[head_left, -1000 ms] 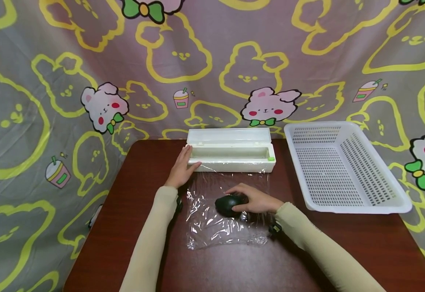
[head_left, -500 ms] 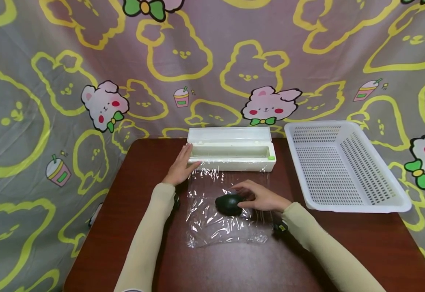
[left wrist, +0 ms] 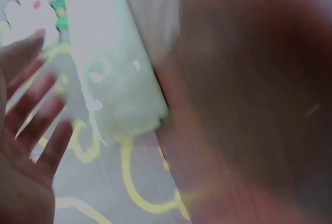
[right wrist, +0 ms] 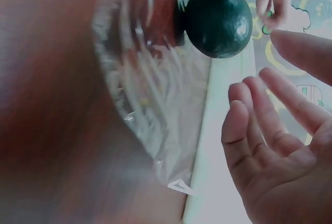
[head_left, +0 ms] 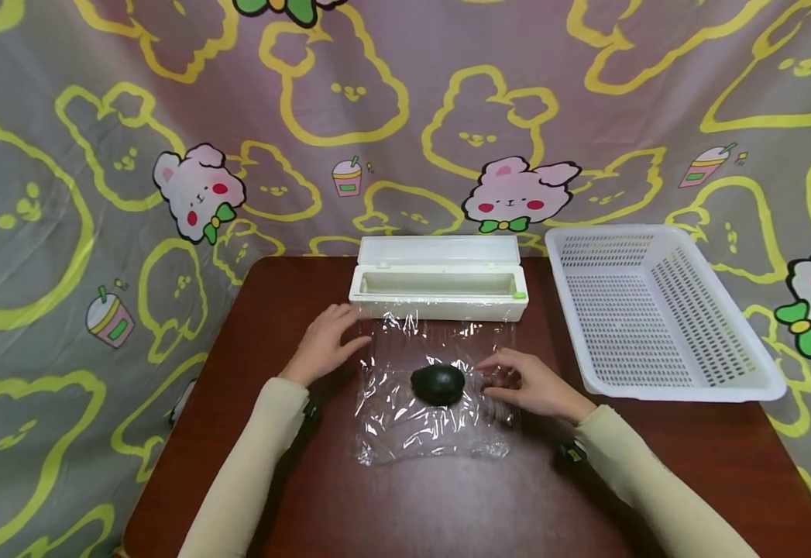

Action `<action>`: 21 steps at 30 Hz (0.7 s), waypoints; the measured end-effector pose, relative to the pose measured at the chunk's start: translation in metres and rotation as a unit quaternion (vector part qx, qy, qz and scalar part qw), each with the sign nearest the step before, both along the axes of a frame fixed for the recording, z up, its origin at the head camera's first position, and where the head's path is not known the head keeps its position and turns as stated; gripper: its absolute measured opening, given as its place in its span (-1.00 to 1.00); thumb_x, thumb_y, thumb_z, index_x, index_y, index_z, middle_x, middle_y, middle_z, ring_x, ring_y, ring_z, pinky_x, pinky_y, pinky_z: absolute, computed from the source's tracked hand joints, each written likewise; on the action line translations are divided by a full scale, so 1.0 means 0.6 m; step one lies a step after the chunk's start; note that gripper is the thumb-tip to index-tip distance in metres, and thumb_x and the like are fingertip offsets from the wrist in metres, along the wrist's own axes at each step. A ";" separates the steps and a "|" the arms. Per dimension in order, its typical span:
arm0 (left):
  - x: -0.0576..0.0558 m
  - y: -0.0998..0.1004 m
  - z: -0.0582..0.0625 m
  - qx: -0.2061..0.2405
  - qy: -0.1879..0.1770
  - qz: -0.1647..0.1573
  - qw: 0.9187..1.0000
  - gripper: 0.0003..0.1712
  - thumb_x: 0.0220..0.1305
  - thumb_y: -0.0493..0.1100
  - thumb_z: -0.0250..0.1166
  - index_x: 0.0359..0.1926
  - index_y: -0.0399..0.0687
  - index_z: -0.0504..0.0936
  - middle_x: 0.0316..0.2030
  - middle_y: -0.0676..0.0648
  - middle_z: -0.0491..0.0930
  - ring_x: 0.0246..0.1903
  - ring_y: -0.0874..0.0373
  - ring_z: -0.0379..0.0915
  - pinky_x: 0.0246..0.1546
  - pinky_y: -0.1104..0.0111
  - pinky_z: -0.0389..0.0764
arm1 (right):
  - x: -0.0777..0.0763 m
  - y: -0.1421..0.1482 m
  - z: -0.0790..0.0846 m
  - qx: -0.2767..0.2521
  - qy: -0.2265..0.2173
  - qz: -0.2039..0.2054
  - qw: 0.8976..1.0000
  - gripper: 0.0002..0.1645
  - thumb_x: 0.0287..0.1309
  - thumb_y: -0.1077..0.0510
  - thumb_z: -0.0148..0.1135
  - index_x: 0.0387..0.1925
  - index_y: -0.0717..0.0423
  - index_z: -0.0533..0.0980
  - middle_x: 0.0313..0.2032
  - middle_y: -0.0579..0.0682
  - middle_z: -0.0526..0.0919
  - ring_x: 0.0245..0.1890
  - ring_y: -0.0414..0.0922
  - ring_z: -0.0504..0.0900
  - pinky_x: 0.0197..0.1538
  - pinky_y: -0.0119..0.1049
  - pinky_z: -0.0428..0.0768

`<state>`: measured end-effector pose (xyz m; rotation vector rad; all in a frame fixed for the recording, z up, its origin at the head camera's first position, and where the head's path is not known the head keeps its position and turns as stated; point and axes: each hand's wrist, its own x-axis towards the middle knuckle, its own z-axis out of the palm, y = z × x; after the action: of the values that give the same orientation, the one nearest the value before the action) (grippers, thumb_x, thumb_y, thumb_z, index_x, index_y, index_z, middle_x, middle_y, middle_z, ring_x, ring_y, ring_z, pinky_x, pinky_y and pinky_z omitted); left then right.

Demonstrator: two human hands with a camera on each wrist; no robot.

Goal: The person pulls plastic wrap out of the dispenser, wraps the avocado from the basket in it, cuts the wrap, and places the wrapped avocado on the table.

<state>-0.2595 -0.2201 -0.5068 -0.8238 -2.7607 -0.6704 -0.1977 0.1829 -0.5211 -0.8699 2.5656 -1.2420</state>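
Note:
A dark green avocado (head_left: 438, 384) lies on a sheet of clear cling film (head_left: 412, 434), pulled out flat from a white cling film box (head_left: 440, 310). My right hand (head_left: 534, 385) hovers just right of the avocado, fingers loosely bent, holding nothing. In the right wrist view, the avocado (right wrist: 219, 22) is apart from the fingertips (right wrist: 237, 111). Left of the film, my left hand (head_left: 324, 345) is off the box, near its front left corner, fingers spread. The blurred left wrist view shows the fingers (left wrist: 54, 149) apart from the box (left wrist: 122, 94).
At the right stands a white perforated plastic basket (head_left: 621, 333). The box's lid (head_left: 440, 251) is raised at the back, with a small green piece (head_left: 520, 295) at its right end. A patterned curtain (head_left: 405, 116) hangs behind the brown table (head_left: 440, 511).
My right hand has let go of the avocado and drawn away to the right. The left hand has come off the box's left end, moving left and toward me.

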 end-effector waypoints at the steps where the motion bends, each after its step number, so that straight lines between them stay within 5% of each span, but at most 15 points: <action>1: 0.018 0.002 0.003 -0.007 -0.005 -0.025 1.000 -0.57 0.30 -0.07 0.48 0.16 0.00 0.69 0.04 -0.02 0.67 0.10 -0.01 0.57 0.23 0.01 0.55 | 0.005 0.005 0.000 -0.003 0.002 0.003 1.000 -0.55 0.17 0.24 0.51 0.11 0.15 0.64 -0.19 0.01 0.70 -0.29 -0.22 0.64 -0.24 -0.33 0.68; 5: 0.087 0.008 0.005 -0.031 -0.061 -0.126 0.990 -0.81 0.20 -0.07 0.55 -0.17 0.07 0.79 -0.28 0.15 0.69 -0.22 0.25 0.63 -0.10 0.31 0.67 | 0.026 0.025 -0.005 -0.007 0.006 0.021 1.000 -0.65 0.14 0.26 0.53 -0.02 0.15 0.68 -0.32 -0.15 0.67 -0.38 -0.33 0.57 -0.33 -0.39 0.62; 10: 0.146 0.010 -0.004 -0.056 -0.124 -0.195 0.971 -0.69 -0.01 0.07 0.66 -0.28 0.15 0.77 -0.40 0.20 0.60 -0.40 0.39 0.48 -0.33 0.57 0.50 | 0.047 0.043 -0.015 -0.021 0.012 0.047 0.999 -0.73 0.09 0.27 0.56 -0.15 0.11 0.69 -0.36 -0.17 0.65 -0.42 -0.40 0.53 -0.42 -0.42 0.57; 15: 0.168 0.009 -0.016 -0.089 -0.144 -0.201 0.965 -0.55 -0.16 0.16 0.71 -0.23 0.21 0.75 -0.36 0.23 0.60 -0.36 0.39 0.48 -0.29 0.56 0.50 | 0.061 0.045 -0.022 -0.033 0.019 0.078 0.996 -0.74 0.07 0.27 0.57 -0.18 0.06 0.71 -0.34 -0.12 0.68 -0.44 -0.42 0.53 -0.45 -0.43 0.57; 21: 0.175 0.011 -0.035 -0.125 -0.156 -0.185 0.962 -0.63 -0.12 0.12 0.70 -0.35 0.24 0.70 -0.45 0.29 0.54 -0.41 0.46 0.42 -0.32 0.53 0.47 | 0.077 0.033 -0.038 -0.017 0.011 0.135 0.991 -0.71 0.04 0.18 0.61 -0.18 0.00 0.71 -0.32 -0.10 0.70 -0.47 -0.39 0.55 -0.44 -0.46 0.58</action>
<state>-0.1546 -0.2134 -0.5278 -1.4279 -3.0457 -0.5529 -0.1513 0.2025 -0.5439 -1.1963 2.3498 -1.2031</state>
